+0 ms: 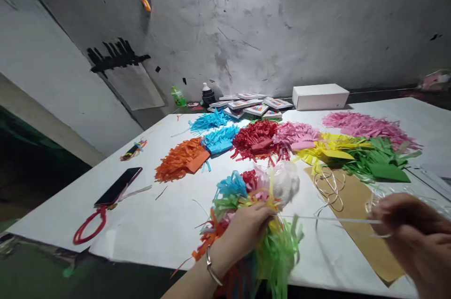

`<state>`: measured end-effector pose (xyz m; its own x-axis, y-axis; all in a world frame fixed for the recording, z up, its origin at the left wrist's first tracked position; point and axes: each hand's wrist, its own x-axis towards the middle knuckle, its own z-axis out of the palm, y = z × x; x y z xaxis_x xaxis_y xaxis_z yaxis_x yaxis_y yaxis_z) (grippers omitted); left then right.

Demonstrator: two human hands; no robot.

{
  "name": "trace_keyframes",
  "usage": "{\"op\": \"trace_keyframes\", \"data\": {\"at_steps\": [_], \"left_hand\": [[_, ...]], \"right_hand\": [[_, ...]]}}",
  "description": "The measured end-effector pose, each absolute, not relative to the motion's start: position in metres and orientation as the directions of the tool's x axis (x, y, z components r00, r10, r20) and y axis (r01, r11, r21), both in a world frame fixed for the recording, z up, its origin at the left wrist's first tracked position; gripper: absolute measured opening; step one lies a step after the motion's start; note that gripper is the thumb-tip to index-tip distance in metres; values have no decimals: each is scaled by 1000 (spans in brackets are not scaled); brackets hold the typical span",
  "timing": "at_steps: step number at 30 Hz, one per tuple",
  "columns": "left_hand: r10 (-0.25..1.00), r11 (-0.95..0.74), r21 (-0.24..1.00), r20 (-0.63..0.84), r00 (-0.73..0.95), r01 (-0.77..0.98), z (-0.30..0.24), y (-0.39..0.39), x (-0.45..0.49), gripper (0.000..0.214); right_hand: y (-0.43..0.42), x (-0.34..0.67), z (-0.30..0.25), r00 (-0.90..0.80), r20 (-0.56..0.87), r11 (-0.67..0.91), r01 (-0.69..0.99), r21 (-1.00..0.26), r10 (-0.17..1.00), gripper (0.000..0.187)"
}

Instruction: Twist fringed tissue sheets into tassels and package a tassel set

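Observation:
My left hand [246, 228], with a silver bangle on its wrist, is closed on a bunch of multicoloured paper tassels [282, 247] at the table's front edge. From there a thin white string [327, 219] runs taut to the right. Its other end is in my right hand [412, 233], whose fingers are pinched together and a little blurred. A loose coil of string [331, 191] lies between the hands, partly over a brown paper sheet [366, 238]. Behind my left hand sits a clear plastic bag [285, 181].
Fringed paper bundles in orange [181, 160], blue [221, 139], red [255, 139], pink [366, 127], yellow [327, 146] and green [384, 162] cross the white table [151, 228]. At the wall are flat packs [246, 104] and a white box [320, 97]. A phone [118, 187] lies left.

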<state>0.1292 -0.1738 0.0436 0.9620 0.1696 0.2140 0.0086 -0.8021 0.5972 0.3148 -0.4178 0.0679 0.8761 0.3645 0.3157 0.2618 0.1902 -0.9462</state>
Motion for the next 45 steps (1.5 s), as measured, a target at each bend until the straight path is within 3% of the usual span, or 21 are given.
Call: {"op": "trace_keyframes", "data": {"at_steps": [1,2,4,6,7,8,9,11,14,17,24,27,31,34,36,41,45], "left_hand": [[202,-800,599,224,953,29,43,-167,125,25],[217,-797,604,234,948,33,44,-161,120,24],[235,-795,605,255,938,35,48,-154,113,22],[252,-809,586,271,929,48,52,-155,111,22],[259,-818,572,276,926,59,52,-157,112,23],[263,-827,557,274,925,70,52,-160,113,24],[264,-833,548,271,926,77,50,-163,116,25],[254,-836,544,268,929,72,46,-170,120,26],[234,-833,552,276,932,45,42,-178,123,23],[232,-803,595,311,922,1,41,-179,117,20],[400,-753,657,403,823,44,37,-148,74,51],[426,-735,672,354,833,90,37,-135,55,37],[369,-723,685,282,886,83,45,-134,43,17],[275,-717,697,284,918,-1,57,-140,40,18],[279,-708,705,336,900,-43,64,-143,40,21],[517,-569,822,389,762,-34,72,-141,45,16],[774,-349,936,320,546,-55,64,-136,56,10]], "right_hand": [[-428,329,64,927,275,240,215,-947,255,30],[-437,342,61,964,206,164,179,-970,166,36],[-444,359,55,977,187,-195,204,-959,104,37],[-438,361,48,936,301,-625,347,-699,182,38],[-429,354,45,883,386,-728,449,-519,269,41],[-419,344,42,804,470,-736,558,-385,364,42],[-406,329,39,697,573,-663,676,-322,431,40],[-377,296,37,491,618,-315,870,-379,613,34],[-335,255,37,372,372,-70,780,-621,850,36],[-313,245,37,275,186,-51,673,-738,943,28],[-333,279,40,270,54,-97,516,-851,961,25],[-343,291,40,289,-7,-157,499,-852,957,29],[-352,294,41,325,67,-133,556,-820,943,34],[-357,290,41,295,156,-35,552,-833,943,28],[-357,288,41,281,206,-19,631,-776,937,23],[-361,296,45,271,316,27,720,-694,909,24],[-372,322,38,356,256,-89,720,-688,899,24]]}}
